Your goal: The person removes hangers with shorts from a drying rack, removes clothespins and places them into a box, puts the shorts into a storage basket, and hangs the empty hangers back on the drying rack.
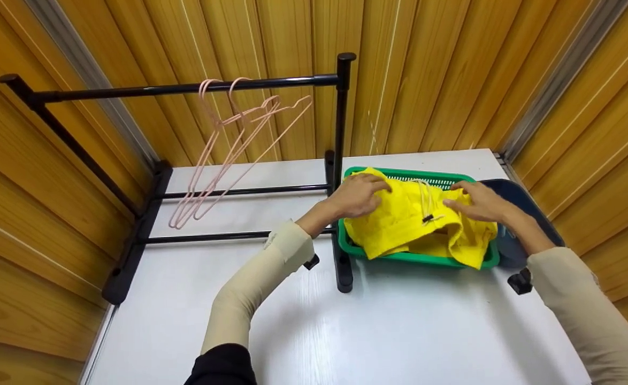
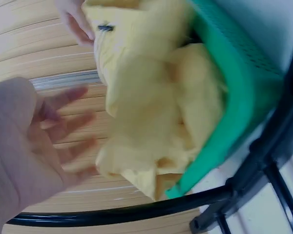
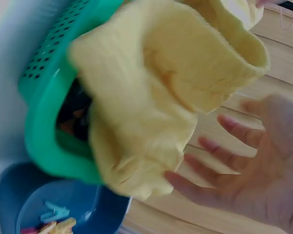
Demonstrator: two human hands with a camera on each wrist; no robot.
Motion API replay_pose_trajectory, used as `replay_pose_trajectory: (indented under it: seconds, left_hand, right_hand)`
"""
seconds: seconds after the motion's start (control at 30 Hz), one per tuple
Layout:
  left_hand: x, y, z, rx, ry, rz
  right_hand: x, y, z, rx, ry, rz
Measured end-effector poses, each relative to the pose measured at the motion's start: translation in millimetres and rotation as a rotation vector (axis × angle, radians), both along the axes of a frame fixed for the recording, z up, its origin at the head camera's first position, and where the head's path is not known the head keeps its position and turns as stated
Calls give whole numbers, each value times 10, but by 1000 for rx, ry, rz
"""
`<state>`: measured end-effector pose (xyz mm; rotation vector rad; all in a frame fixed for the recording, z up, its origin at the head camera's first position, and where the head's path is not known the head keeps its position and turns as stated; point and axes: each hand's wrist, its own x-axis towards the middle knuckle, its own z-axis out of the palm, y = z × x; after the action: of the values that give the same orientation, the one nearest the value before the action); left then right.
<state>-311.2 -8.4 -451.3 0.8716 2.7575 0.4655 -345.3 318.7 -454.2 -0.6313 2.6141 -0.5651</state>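
Note:
A crumpled yellow garment with a pale drawstring and a black cord stopper lies across the green basket, draped over its rim. My left hand is at the garment's left part, and in the left wrist view its fingers are spread beside the cloth. At the right part is my right hand, thumb apart from the fingers. Spread fingers show close by the fabric in the right wrist view. Dark items under the cloth are mostly hidden.
Left of the basket stands a black clothes rack, one foot close beside it. Several pink hangers hang from its bar. A dark blue tub with clothes pegs sits to the basket's right. Wood-patterned walls enclose the white surface.

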Motion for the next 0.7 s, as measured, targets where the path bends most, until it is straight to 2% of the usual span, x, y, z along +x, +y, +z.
replay_pose_trajectory:
  seconds: [0.07, 0.17, 0.23, 0.33, 0.47, 0.57, 0.63, 0.7]
  left_hand:
    - [9, 27, -12, -118, -49, 18]
    - [-2, 77, -84, -271, -137, -10]
    - [-25, 118, -140, -307, -169, -16]
    - [-78, 192, -196, -311, -221, 0]
    - [-123, 327, -197, -384, -311, 50]
    - [-82, 420, -192, -437, -335, 84]
    - [-5, 455, -221, -445, -304, 95]
    - [90, 472, -278, -462, -242, 92]
  right_hand:
    - [-7, -58, -13, 42, -85, -14]
    - [-27, -140, -38, 140, -219, -5]
    - [-53, -192, -76, 198, -297, -1]
    - [-76, -294, -149, 282, -388, 4]
    - [-86, -436, -277, 370, -447, -26]
    - [-66, -526, -379, 431, -467, -57]
    - [-32, -585, -429, 465, -483, -77]
    - [8, -645, -471, 504, -471, -65]
